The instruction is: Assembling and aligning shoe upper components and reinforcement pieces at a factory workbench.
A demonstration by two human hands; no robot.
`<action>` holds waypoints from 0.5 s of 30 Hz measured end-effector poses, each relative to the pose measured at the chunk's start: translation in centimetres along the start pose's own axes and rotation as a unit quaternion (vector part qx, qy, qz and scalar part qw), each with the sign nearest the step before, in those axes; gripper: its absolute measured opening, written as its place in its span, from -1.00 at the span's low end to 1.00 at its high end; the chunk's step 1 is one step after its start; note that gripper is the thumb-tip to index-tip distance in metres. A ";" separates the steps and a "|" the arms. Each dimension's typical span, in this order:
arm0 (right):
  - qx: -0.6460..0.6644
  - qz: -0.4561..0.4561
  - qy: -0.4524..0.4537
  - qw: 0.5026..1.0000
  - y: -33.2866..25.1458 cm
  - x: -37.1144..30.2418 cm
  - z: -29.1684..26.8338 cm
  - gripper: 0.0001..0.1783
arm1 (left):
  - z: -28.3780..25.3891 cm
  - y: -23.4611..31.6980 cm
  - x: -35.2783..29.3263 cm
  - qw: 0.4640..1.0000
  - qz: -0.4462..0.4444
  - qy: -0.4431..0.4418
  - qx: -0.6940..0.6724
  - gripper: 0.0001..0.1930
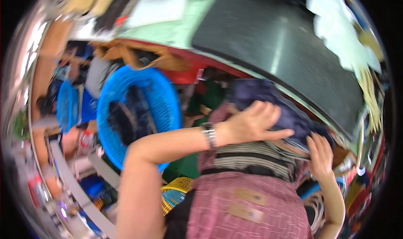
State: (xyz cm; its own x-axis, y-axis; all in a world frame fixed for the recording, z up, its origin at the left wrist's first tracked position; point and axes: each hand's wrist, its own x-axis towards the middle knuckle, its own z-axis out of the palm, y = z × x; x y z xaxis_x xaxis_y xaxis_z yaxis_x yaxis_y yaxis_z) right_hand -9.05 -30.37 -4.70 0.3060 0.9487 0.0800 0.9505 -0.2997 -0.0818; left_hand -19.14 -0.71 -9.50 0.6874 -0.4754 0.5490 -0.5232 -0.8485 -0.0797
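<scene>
Dark navy fabric [289,117] lies bunched across my lap, against the near edge of the table. My left hand [254,123] rests over its near side, the fingers stretched out and the thumb apart; a metal watch is on that wrist. At the fabric's right end is my right hand [321,155], its fingers bent over the edge and its thumb hidden. Motion blurs both hands a little. Under the fabric shows a grey-and-black striped cloth [256,157], above a pink patterned apron [252,201].
A dark smooth board [277,33] covers much of the pale green table [180,39], with white sheets at its right. On my left stands a blue plastic basket [170,100] holding dark fabric pieces. A yellow basket [178,186] sits lower, near my left side.
</scene>
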 end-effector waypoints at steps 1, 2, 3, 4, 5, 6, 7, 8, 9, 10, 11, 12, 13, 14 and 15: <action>0.013 0.008 -0.010 1.000 -0.4 0.2 -1.2 -0.42 | -0.1 0.2 0.3 1.000 -0.009 -0.001 0.000 -0.36; 0.032 0.009 -0.023 0.999 -0.5 0.8 -2.0 -0.42 | -1.0 0.3 -0.3 0.999 -0.027 -0.027 -0.005 -0.42; -0.005 -0.026 -0.034 0.999 -0.8 1.6 -4.0 -0.42 | -2.1 0.8 -0.8 0.999 -0.046 0.004 0.002 -0.45; -0.041 -0.059 -0.043 0.997 -1.2 2.7 -5.6 -0.42 | -2.9 1.3 -1.3 0.997 -0.063 0.034 0.009 -0.48; -0.103 -0.119 -0.027 0.987 -1.9 4.2 -7.1 -0.48 | -4.6 1.3 -2.4 0.993 -0.083 0.077 0.030 -0.51; -0.110 -0.163 0.036 0.980 -2.7 5.8 -7.6 -0.56 | -6.6 1.0 -4.0 0.988 -0.102 0.100 0.061 -0.58; -0.138 -0.216 0.104 0.961 -3.3 7.5 -7.7 -0.57 | -7.4 1.4 -5.8 0.961 -0.208 0.166 0.079 -0.58; -0.164 -0.267 0.170 0.934 -3.9 9.3 -7.6 -0.59 | -9.7 0.8 -8.3 0.944 -0.250 0.170 0.134 -0.62; -0.137 -0.268 0.186 0.935 -4.5 11.2 -7.6 -0.55 | -11.6 0.9 -11.7 0.915 -0.328 0.137 0.193 -0.64; -0.115 -0.265 0.212 0.933 -4.9 12.5 -7.6 -0.51 | -12.9 0.8 -15.2 0.889 -0.326 0.105 0.305 -0.56; -0.098 -0.251 0.202 0.942 -5.0 14.1 -7.1 -0.47 | -13.8 0.7 -17.0 0.850 -0.363 0.085 0.371 -0.46; -0.078 -0.236 0.195 0.949 -5.0 15.4 -6.2 -0.43 | -14.4 1.2 -19.6 0.799 -0.446 0.015 0.402 -0.33; -0.057 -0.227 0.182 0.955 -5.1 16.2 -5.0 -0.41 | -14.3 1.3 -20.6 0.726 -0.538 -0.051 0.426 -0.29; -0.040 -0.214 0.171 0.961 -4.8 17.0 -4.0 -0.38 | -13.8 1.0 -21.4 0.643 -0.615 -0.165 0.427 -0.30; -0.031 -0.205 0.155 0.966 -4.5 17.5 -3.0 -0.39 | -12.3 0.3 -22.6 0.581 -0.661 -0.252 0.403 -0.30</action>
State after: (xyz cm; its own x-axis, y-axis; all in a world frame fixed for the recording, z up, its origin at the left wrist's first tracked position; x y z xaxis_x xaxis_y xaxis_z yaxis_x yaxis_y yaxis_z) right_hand -7.80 -12.72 0.02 -0.1050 0.9155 0.3883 0.9937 0.0808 0.0781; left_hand -41.07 12.62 -11.73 0.3866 0.8795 0.2774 0.8955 -0.2861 -0.3409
